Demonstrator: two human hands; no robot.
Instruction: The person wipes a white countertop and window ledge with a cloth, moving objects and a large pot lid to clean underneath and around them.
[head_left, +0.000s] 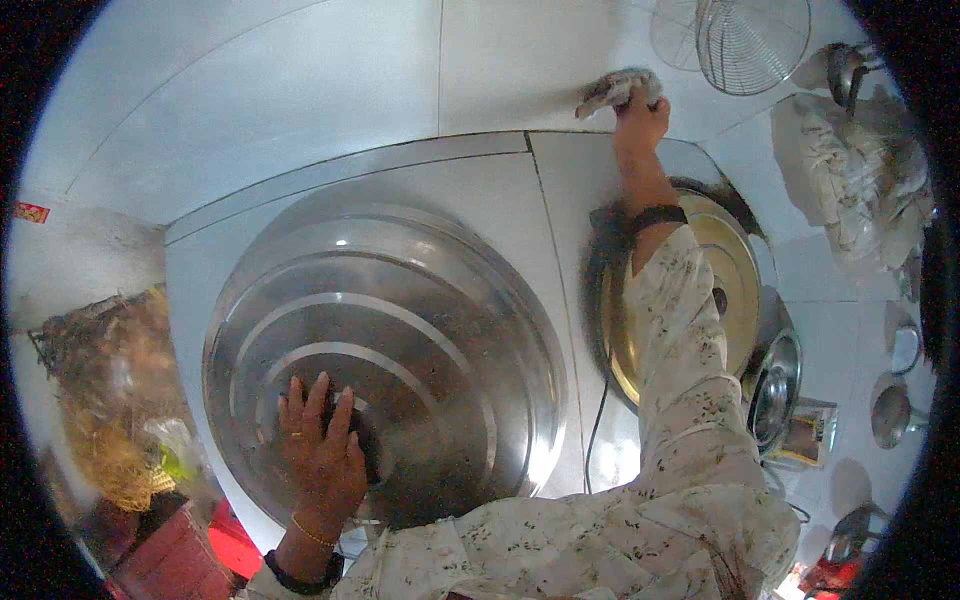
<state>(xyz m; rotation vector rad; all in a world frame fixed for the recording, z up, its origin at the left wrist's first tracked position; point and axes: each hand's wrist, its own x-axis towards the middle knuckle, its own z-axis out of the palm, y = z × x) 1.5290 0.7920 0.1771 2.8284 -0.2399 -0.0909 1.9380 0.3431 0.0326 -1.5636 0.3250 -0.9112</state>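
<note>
A large round metal lid (465, 352) with concentric rings lies on the white tiled counter (551, 300) in front of me. My left hand (322, 442) rests on this lid beside its dark central knob, fingers apart and holding nothing. Stretched forward, my right hand (641, 112) grips a crumpled grey cloth (619, 86) against the pale tiled wall (517, 67) behind the counter. Beneath my right arm sits a round gold-coloured lid (731, 262) with a dark knob, partly covered by my sleeve.
Wire strainers (754, 45), a ladle (846, 75) and a pale bag (855, 180) hang at the right. A steel bowl or lid (776, 390) stands beside the gold-coloured lid. A black cord (596, 427) crosses the counter. Dry straw or brushwood (112, 382) and red containers (172, 547) are at the left.
</note>
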